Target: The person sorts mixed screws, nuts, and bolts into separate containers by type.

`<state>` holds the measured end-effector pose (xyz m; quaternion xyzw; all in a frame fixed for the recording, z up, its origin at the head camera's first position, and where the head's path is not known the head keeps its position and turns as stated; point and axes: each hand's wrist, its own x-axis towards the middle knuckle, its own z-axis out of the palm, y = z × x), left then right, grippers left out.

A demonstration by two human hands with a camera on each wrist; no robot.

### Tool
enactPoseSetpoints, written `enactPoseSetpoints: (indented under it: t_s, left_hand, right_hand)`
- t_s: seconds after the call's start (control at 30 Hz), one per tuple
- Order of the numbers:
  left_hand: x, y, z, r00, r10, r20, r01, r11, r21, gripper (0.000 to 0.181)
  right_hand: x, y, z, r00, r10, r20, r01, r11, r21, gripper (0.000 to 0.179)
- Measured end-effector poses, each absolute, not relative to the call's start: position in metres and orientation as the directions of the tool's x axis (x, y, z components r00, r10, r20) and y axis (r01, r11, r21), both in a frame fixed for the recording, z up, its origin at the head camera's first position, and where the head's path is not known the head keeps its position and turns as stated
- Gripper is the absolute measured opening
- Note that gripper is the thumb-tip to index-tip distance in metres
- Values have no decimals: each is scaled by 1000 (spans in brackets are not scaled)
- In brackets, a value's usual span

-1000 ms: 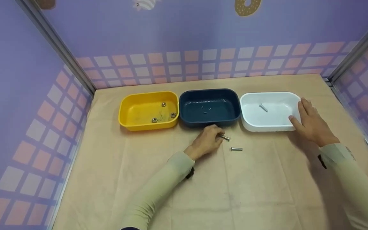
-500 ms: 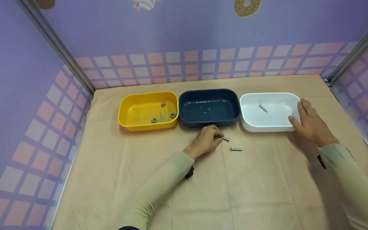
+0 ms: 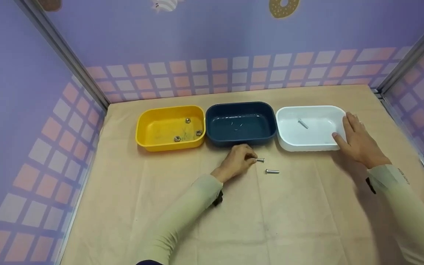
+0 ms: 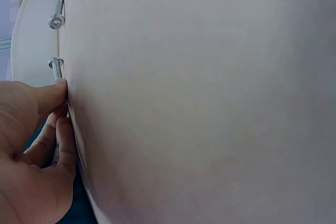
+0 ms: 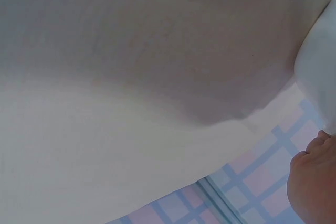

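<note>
My left hand (image 3: 237,162) pinches a metal bolt (image 3: 260,160) between thumb and fingers, just in front of the dark blue bin (image 3: 241,141). In the left wrist view the held bolt (image 4: 56,67) points its head away from the fingertips. A second bolt (image 3: 272,172) lies on the cloth to the right of it. My right hand (image 3: 363,145) rests with straight fingers along the right side of the white bin (image 3: 309,147), its thumb at the rim. One bolt (image 3: 303,124) lies inside that bin.
Left of the dark blue bin stands a yellow bin (image 3: 169,147) with several nuts (image 3: 177,138) in it. Small slivers (image 3: 236,130) show on the dark blue bin's floor. Patterned wall panels (image 3: 219,36) enclose the cloth-covered table (image 3: 234,228) at the back and sides.
The bolt in my left hand has turned slightly, from slanting down to nearly level. The right hand stays at the white bin.
</note>
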<state>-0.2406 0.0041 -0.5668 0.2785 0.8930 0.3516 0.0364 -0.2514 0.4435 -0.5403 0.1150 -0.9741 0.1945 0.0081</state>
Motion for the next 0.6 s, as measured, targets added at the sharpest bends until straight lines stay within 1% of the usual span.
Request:
enactPoseSetpoints:
  t_s: [0.3,0.6]
  left_hand:
    - [-239,5,-568,-844,512,160,481,591,648,11]
    - [-238,11,-563,-844,520,129,459,577,676,13]
  right_hand:
    - [-251,443,-542,-973,-217,72,-229,896,-380,85]
    - [-251,443,-543,-972,-219,88,-236,895,-380,84]
